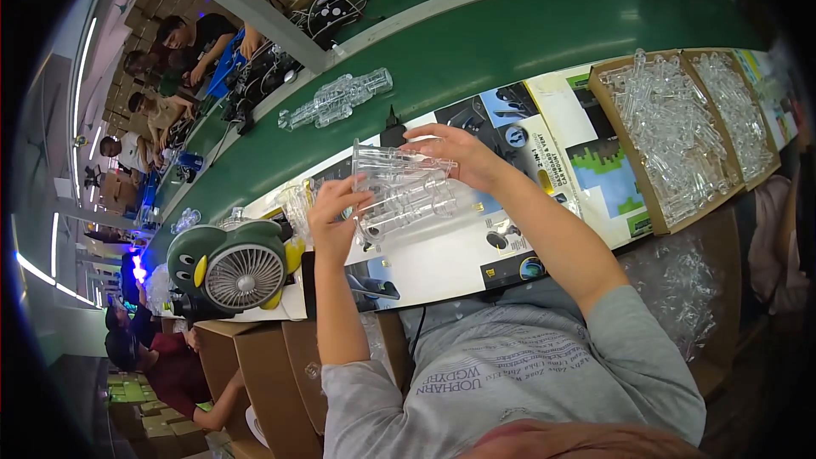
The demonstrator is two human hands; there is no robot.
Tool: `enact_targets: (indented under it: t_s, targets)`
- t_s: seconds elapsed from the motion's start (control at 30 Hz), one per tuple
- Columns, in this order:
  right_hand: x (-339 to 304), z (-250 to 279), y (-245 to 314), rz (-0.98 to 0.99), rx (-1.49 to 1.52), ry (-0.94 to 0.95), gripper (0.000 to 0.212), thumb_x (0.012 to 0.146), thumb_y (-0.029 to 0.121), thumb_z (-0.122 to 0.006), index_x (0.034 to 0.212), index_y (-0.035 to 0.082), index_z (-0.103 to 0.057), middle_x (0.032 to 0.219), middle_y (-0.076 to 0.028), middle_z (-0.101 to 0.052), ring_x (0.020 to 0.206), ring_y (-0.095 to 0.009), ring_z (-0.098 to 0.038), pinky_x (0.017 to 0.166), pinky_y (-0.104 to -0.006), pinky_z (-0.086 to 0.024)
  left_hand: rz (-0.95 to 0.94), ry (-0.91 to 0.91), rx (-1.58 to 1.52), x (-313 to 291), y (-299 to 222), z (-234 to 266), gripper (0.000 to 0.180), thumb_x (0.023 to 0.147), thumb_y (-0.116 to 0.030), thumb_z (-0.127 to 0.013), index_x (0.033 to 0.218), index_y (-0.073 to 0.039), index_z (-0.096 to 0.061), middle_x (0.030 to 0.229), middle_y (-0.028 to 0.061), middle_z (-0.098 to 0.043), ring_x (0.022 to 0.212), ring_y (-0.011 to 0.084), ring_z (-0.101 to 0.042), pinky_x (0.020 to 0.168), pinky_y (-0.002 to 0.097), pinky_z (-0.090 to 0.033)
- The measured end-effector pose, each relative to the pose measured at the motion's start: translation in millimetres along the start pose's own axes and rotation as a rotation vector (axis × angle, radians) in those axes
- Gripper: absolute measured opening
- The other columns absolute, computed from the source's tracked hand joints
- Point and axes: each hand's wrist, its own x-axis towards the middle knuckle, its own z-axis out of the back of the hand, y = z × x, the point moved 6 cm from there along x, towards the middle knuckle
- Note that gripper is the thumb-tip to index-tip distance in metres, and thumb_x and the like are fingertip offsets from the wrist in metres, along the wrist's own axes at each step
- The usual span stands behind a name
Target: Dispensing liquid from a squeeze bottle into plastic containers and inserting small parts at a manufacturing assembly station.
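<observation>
Between my two hands is a clear plastic tube assembly (408, 195), held above the work surface. It is made of several transparent cylinders lying side by side, with a wider rim at its left end. My left hand (333, 211) is closed on that left end, fingers bent over the rim. At the upper right end, my right hand (466, 155) grips it with thumb and fingers. Its transparency makes the separate parts hard to tell apart. A similar clear assembly (340, 100) lies on the green conveyor belt (476, 51) beyond my hands.
Two cardboard trays (680, 223) of clear plastic parts stand at right. A green penguin-shaped fan (242, 265) stands at left, near more clear parts (299, 204). Printed sheets (425, 276) cover the work surface. Brown cartons (280, 365) stand below left; co-workers sit along the belt.
</observation>
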Motion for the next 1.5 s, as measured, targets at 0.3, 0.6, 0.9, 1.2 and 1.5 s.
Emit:
enact_targets:
  t_s: [0.3, 0.6, 0.9, 1.2, 1.5]
  targets:
    - [5.9, 41.5, -9.0, 0.165, 0.093, -0.409, 0.023, 0.080, 0.015, -0.053, 0.100, 0.005, -0.056, 0.099, -0.005, -0.060, 0.086, -0.014, -0.060, 0.075, -0.0268, -0.050, 0.195, -0.145, -0.037, -70.3, 34.2, 9.0, 0.023, 0.061, 0.011, -0.065, 0.081, -0.001, -0.067, 0.109, 0.0127, -0.058, 0.094, 0.0222, -0.057, 0.080, 0.0317, -0.046]
    - [7.6, 46.2, -18.0, 0.158, 0.247, -0.430, 0.019, 0.082, 0.012, -0.051, 0.099, 0.005, -0.053, 0.101, -0.006, -0.059, 0.090, -0.015, -0.059, 0.078, -0.0284, -0.048, 0.426, -0.281, -0.038, -135.6, 52.7, 30.3, 0.019, 0.064, 0.009, -0.063, 0.081, 0.001, -0.065, 0.111, 0.0142, -0.058, 0.103, 0.0264, -0.055, 0.087, 0.0334, -0.043]
    - [6.2, 45.6, -21.1, 0.175, 0.232, -0.462, 0.019, 0.083, 0.012, -0.050, 0.099, 0.004, -0.053, 0.100, -0.007, -0.058, 0.089, -0.016, -0.059, 0.078, -0.0300, -0.049, 0.326, -0.442, 0.283, -114.2, 26.7, 27.1, 0.015, 0.068, 0.003, -0.065, 0.082, 0.000, -0.060, 0.077, 0.0087, -0.051, 0.077, 0.0225, -0.050, 0.075, 0.0343, -0.040]
    - [5.2, 40.3, -16.7, 0.204, 0.232, -0.443, 0.015, 0.083, 0.011, -0.051, 0.097, 0.005, -0.052, 0.103, -0.008, -0.057, 0.089, -0.016, -0.058, 0.076, -0.0311, -0.049, 0.148, -0.150, 0.690, -63.4, 9.6, -11.7, 0.034, 0.067, -0.002, -0.062, 0.098, -0.014, -0.063, 0.069, 0.0024, -0.049, 0.071, 0.0206, -0.048, 0.073, 0.0353, -0.035]
    - [5.4, 26.9, -9.5, 0.266, 0.334, -0.331, 0.023, 0.084, 0.016, -0.055, 0.104, 0.007, -0.049, 0.106, -0.007, -0.056, 0.095, -0.016, -0.056, 0.080, -0.0321, -0.048, 0.179, -0.004, 0.716, -50.8, -14.3, -15.0, 0.044, 0.064, -0.003, -0.061, 0.107, -0.009, -0.059, 0.113, 0.0150, -0.049, 0.109, 0.0322, -0.044, 0.095, 0.0442, -0.030]
